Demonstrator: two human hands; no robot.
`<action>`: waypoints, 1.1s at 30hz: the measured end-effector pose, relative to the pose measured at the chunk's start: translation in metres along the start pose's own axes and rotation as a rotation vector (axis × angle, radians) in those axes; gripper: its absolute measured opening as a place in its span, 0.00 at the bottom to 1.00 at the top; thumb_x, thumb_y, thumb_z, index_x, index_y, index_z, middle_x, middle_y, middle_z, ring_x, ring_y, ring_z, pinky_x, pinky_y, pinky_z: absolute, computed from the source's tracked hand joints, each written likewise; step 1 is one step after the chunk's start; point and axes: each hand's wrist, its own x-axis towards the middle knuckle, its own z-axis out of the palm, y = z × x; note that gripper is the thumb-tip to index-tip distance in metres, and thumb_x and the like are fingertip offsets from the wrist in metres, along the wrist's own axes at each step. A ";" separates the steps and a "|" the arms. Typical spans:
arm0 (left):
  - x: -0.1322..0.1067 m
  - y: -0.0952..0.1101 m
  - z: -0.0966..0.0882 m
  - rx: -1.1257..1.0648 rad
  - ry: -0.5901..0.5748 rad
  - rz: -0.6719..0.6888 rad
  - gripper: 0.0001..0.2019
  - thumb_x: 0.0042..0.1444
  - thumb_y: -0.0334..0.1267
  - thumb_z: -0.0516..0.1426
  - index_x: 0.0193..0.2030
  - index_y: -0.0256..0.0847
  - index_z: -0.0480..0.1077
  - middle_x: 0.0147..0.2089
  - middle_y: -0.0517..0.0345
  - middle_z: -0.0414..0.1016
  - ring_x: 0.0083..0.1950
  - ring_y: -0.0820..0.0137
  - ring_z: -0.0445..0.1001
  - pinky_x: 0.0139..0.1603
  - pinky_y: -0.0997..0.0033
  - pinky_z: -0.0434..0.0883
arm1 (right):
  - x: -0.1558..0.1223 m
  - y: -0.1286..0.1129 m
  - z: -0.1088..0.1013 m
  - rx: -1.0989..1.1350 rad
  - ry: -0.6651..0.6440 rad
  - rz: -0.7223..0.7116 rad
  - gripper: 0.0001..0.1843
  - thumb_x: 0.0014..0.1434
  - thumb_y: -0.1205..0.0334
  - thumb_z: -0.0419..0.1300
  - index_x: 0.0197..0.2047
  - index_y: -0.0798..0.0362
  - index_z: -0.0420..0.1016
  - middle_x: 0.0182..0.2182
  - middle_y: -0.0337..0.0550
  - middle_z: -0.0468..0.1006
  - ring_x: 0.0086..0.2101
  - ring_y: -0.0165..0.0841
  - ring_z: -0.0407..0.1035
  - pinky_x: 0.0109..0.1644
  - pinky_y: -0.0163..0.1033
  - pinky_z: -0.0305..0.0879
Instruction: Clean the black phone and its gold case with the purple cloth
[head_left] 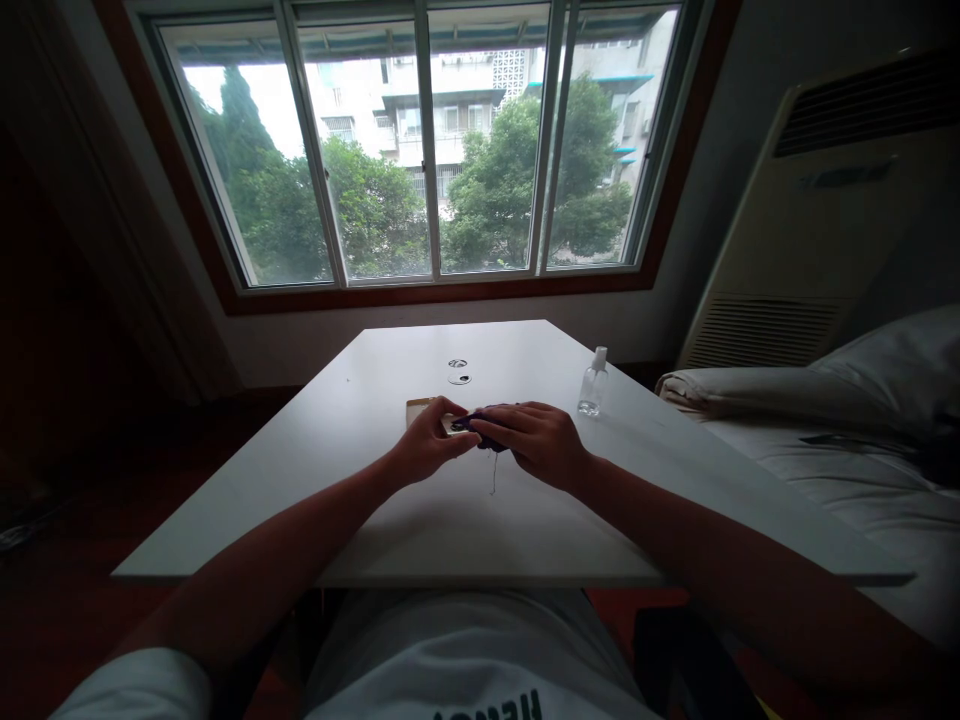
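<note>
Hands: two; one left hand (427,443) and one right hand (547,443), meeting above the middle of the desk (345,420).
Dark cloth: one piece (490,431), bunched between the hands, with one loose thread (493,476) hanging from its near side.
Pale object: one, small (449,424), with a dark detail; its exact kind cannot be told.
Left fingers: bent, with the thumb on the near side and the index finger on the far side, pinching the pale object between them.
Right fingers: lying close together, pointing left, holding the dark cloth from above; the thumb's position cannot be told.
Position of cloth: under the right fingers, its left end reaching the left thumb tip and meeting the pale object.
Box-like item: one, pale with a brown far edge (414,409), just beyond the left hand and partly hidden by it.
Bottle: one, clear with a white cap (592,385), upright on the desk, to the far right of the right hand, apart from it.
Round fittings: two (460,379), on the far part of the desk, one beyond the other.
Window: one, four panes (375,200), beyond the desk.
</note>
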 end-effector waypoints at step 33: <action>0.004 -0.018 -0.004 0.219 -0.050 0.100 0.43 0.44 0.37 0.72 0.68 0.39 0.63 0.57 0.43 0.73 0.58 0.53 0.72 0.58 0.54 0.71 | 0.009 -0.014 0.004 -0.164 -0.215 -0.074 0.32 0.67 0.72 0.53 0.71 0.40 0.59 0.56 0.47 0.74 0.50 0.38 0.72 0.51 0.45 0.70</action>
